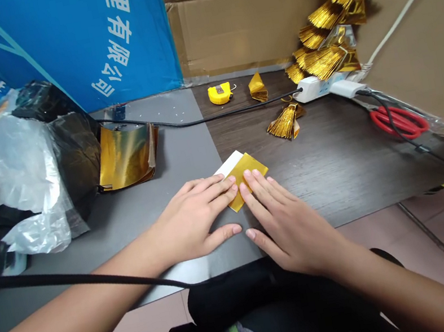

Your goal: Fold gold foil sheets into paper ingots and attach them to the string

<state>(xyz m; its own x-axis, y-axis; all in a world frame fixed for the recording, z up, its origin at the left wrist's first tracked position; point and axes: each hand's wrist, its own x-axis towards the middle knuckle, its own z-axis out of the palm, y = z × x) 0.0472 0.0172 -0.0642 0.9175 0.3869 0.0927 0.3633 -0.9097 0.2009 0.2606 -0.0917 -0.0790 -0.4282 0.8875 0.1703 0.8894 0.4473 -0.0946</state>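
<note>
The left hand (196,213) lies palm down, fingers straight and close together, tips resting on the gold paper (255,167); it grips nothing. The right hand (285,220) mirrors it, flat and unclenched, its fingertips on the same piece. Both thumbs stay off the paper, so the contact seems meant to press it flat and stop it sliding. The paper, a white part (230,163) showing along its far left side, lies in front of the person where the grey and dark parts of the surface (336,180) meet, probably for easy reach by both hands. Beyond, to the left, a stack of gold sheets (123,155) sits near at hand. To the right lies a pleated gold fan (284,122), apart from the piled fans (324,16) against the cardboard (240,25), perhaps leaving working room.
</note>
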